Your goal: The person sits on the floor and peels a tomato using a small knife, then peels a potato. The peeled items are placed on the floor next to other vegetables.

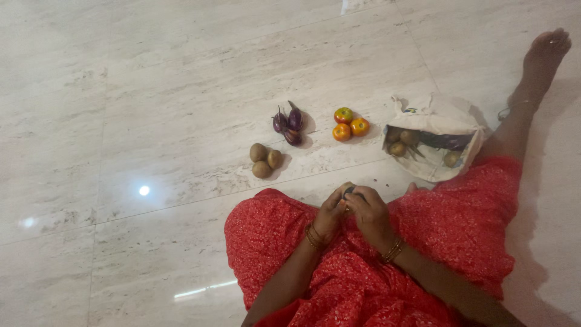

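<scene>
I sit on a pale marble floor in a red patterned dress (423, 230). My left hand (331, 212) and my right hand (369, 213) meet above my lap, both closed around one small dark item (350, 192) that is mostly hidden by my fingers. Ahead of my knees lie three brown round potatoes (264, 160), three small purple aubergines (289, 123) and three tomatoes (349, 124), each kind in its own little group.
An open white cloth bag (445, 118) lies on its side to the right, with several vegetables showing inside. My bare right foot (541, 57) stretches out past it. A floor tile seam runs diagonally before my knees.
</scene>
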